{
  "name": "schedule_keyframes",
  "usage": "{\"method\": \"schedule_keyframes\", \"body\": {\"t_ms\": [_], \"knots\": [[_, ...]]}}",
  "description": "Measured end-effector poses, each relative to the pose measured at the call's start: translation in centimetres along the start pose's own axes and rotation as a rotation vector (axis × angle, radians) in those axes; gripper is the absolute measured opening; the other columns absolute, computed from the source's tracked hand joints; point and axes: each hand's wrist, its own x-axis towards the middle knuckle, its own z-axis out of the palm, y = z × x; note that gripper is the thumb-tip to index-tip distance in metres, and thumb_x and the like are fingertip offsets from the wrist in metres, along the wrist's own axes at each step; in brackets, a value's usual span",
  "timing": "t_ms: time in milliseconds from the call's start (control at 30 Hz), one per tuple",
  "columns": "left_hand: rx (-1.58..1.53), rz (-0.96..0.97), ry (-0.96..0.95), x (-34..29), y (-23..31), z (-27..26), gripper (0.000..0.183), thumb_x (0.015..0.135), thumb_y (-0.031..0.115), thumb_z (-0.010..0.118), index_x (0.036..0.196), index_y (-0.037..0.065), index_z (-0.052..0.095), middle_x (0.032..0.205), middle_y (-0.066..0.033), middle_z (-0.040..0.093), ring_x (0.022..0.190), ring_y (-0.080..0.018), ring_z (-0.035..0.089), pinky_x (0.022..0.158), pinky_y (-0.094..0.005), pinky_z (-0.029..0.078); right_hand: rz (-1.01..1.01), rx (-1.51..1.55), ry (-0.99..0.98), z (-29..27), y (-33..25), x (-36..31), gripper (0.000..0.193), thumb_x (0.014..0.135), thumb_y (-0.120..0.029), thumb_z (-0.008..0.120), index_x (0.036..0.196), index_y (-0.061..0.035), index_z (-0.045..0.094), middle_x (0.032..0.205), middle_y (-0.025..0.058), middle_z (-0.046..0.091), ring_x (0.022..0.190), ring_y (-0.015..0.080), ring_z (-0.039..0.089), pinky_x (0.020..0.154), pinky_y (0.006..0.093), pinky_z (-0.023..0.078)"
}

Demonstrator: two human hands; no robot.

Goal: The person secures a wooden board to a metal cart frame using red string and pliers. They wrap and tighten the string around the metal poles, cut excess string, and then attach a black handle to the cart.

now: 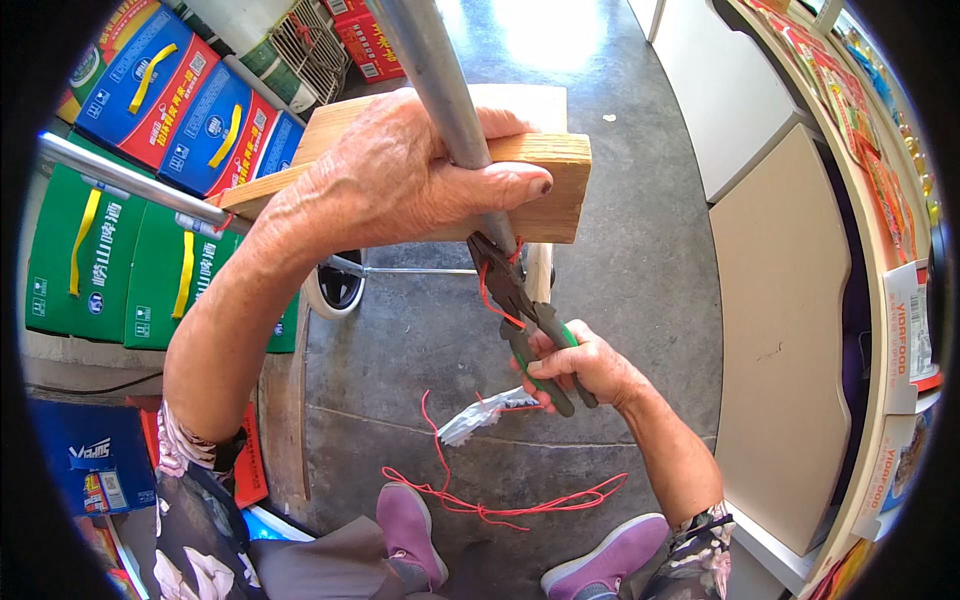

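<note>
My left hand (390, 175) wraps round a grey metal tube (437, 75), its thumb lying across the front. The same hand rests against a thick wooden board (560, 195) that the tube crosses. Below the board, my right hand (595, 368) holds pliers (510, 290) with dark jaws and black-and-green handles. Their jaws are at the tube's lower part, beside a thin red wire (487, 287) that loops down along the tool. Whether the jaws grip the wire, I cannot tell. My left fingertips are partly hidden behind the tube.
Tangled red wire (480, 508) and a crumpled clear plastic bag (472, 420) lie on the grey floor near my purple shoes (410, 525). Green cartons (85, 260) and blue-and-red cartons (190, 110) stand left. A white wheel (335, 290) sits under the board. Shelves with packets (850, 120) line the right.
</note>
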Motion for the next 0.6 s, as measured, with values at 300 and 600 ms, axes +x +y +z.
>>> {"method": "schedule_keyframes", "body": {"t_ms": [300, 600], "knots": [[-0.056, 0.063, 0.059, 0.1, 0.9, 0.2, 0.041, 0.079, 0.042, 0.064, 0.081, 0.001, 0.063, 0.062, -0.0160, 0.058, 0.058, -0.0244, 0.058, 0.056, -0.0357, 0.043, 0.129, 0.573, -0.331, 6.3, 8.8, 2.8, 0.026, 0.080, -0.012, 0.051, 0.099, 0.0050, 0.054, 0.074, 0.0156, 0.058, 0.057, 0.0227, 0.056, 0.049, 0.0351, 0.049], [0.086, 0.041, 0.142, -0.5, 0.1, 0.9, 0.058, 0.078, 0.059, 0.055, 0.073, 0.002, 0.065, 0.062, -0.0176, 0.059, 0.061, -0.0327, 0.060, 0.060, -0.0398, 0.045, 0.192, -0.657, -0.095, 9.3, 10.1, -2.1, 0.034, 0.072, -0.009, 0.054, 0.104, 0.0024, 0.051, 0.088, 0.0213, 0.057, 0.080, 0.0338, 0.057, 0.069, 0.0417, 0.048]]}}
